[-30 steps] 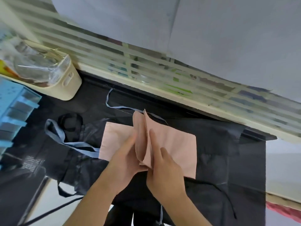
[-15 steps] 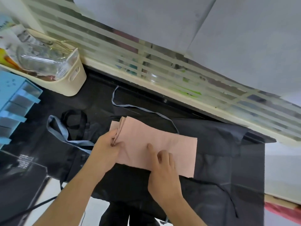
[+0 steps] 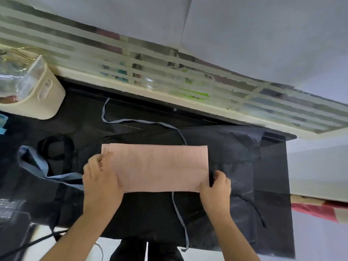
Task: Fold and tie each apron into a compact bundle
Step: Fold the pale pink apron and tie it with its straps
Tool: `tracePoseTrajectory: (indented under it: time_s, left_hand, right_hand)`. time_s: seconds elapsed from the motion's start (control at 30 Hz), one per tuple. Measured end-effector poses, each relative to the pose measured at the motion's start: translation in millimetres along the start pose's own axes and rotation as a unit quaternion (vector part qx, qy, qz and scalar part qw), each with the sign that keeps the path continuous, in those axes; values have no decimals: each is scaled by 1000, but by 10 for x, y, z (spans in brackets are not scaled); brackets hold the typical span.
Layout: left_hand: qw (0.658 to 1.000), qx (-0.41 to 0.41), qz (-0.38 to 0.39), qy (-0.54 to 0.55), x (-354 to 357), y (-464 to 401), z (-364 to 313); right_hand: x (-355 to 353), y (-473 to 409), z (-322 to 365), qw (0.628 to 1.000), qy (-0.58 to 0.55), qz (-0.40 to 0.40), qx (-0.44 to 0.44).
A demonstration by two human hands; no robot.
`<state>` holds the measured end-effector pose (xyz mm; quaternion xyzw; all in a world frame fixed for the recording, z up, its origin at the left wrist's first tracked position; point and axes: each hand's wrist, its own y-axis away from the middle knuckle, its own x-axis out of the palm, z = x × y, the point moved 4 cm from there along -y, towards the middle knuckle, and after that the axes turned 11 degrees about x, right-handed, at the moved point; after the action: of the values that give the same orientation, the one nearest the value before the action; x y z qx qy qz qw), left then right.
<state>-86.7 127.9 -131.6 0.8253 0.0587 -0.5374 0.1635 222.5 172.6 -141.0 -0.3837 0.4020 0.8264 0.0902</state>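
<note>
A pink apron [image 3: 160, 166] lies folded into a flat rectangle on top of a dark apron [image 3: 235, 166] spread over the black table. Its blue straps trail out: a neck loop [image 3: 35, 166] to the left, one thin tie [image 3: 135, 121] toward the back, another thin tie [image 3: 180, 219] toward the front edge. My left hand [image 3: 99, 178] pinches the folded layers at the pink apron's left end. My right hand [image 3: 214, 187] grips its front right corner, fingers curled round the edge.
A cream basket [image 3: 43, 98] with clear plastic packaging stands at the back left. A black strap loop [image 3: 56, 147] lies beside the blue neck loop. A striped wall ledge [image 3: 169, 80] runs along the table's back. The table's right edge [image 3: 288, 185] is near.
The raised pink fold has been laid flat to the left. My right hand slid from the middle of the apron to its right front corner; my left hand stayed at the left end.
</note>
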Motion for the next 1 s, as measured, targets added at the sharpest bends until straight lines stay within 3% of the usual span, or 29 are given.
tracePoseTrajectory:
  time_s: [0.13, 0.27, 0.43, 0.53, 0.6, 0.7, 0.87, 1.0]
  left_hand:
    - [978, 150, 125, 66, 324, 44, -458]
    - [967, 156, 194, -53, 697, 91, -621]
    - [969, 157, 180, -61, 781, 75, -562]
    - [966, 152, 197, -74, 813, 79, -552]
    - [963, 155, 206, -79, 801, 78, -565]
    - [959, 158, 216, -90, 771, 86, -536]
    - [962, 167, 199, -82, 804, 93, -494]
    - [971, 154, 172, -64, 773, 61, -679]
  right_hand:
    - [-69, -177, 93, 999, 11, 41, 20]
    - [-70, -372, 117, 996, 38, 78, 26]
    - [-83, -358, 174, 997, 40, 65, -5]
    - [37, -318, 225, 991, -46, 128, 17]
    - [108, -342, 263, 989, -39, 141, 7]
    - [126, -383, 264, 994, -3, 102, -37]
    - [-1, -460, 170, 1000, 17, 20, -8]
    - [-45, -472, 269, 998, -35, 45, -12]
